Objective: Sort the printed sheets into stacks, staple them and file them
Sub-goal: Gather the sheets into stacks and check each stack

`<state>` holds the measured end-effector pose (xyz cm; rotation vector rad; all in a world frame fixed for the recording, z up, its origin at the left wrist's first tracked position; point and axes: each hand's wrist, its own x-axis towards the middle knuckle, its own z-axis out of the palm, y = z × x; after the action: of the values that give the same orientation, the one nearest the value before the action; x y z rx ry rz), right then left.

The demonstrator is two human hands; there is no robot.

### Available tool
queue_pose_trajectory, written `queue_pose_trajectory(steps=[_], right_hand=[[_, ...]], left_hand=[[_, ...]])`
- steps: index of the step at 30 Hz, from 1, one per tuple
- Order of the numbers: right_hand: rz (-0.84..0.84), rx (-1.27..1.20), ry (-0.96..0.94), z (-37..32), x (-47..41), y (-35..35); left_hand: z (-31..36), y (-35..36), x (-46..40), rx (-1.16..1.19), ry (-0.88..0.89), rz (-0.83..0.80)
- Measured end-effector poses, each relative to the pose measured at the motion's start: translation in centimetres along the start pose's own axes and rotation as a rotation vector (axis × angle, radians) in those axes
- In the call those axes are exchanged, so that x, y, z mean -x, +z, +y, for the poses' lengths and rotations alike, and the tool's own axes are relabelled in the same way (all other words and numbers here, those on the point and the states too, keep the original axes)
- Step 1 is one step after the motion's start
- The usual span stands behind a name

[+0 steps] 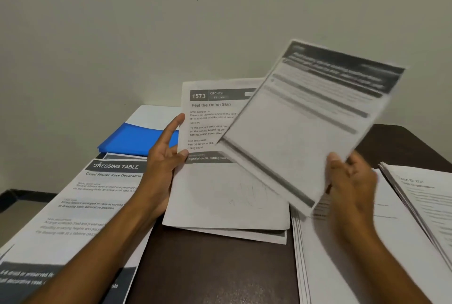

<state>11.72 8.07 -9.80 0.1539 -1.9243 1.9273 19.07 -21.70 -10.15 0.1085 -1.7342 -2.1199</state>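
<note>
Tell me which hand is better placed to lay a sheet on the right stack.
Right hand: it holds the loose sheet just above the right stack. The left hand grips the bundle.

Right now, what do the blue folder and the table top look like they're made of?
The blue folder: probably plastic, smooth and evenly coloured with a soft sheen, though coated card is possible. The table top: dark brown with a faint sheen, likely laminate or varnished wood; no grain shows clearly enough to tell which.

Matt paper sheets; glossy blue plastic folder.
</note>
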Motion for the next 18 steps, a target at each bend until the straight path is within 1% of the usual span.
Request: queue_pose_trajectory(steps=[2,4,6,8,10,14,18], right_hand=[[0.180,-0.048,0.035,-0.4,-1.0,-0.9],[0.316,-0.049,0.058,0.0,-1.9,-2.0],[0.400,0.019,0.062,0.6,-2.6,-3.0],[0.418,0.071,0.069,1.1,-3.0,-3.6],[0.367,0.127,0.072,1.3,-2.9,-3.5],[0.182,0.211,0.017,1.4,-2.1,-2.3],[-0.115,0.116,0.017,0.9,-0.9,-1.0]], left_hand=[[0.0,-0.1,-0.1,-0.014,0.011,0.006],[0.1,-0.2,-0.1,-0.030,0.021,0.018],[0.1,-0.3,-0.1,-0.041,0.028,0.023],[0.2,-0.4,-0.1,-0.052,0.029,0.030],[0.3,-0.4,-0.2,-0.060,0.028,0.037],[0.4,-0.5,-0.2,-0.043,0.021,0.052],[0.2,-0.6,-0.4,0.004,-0.003,0.078]])
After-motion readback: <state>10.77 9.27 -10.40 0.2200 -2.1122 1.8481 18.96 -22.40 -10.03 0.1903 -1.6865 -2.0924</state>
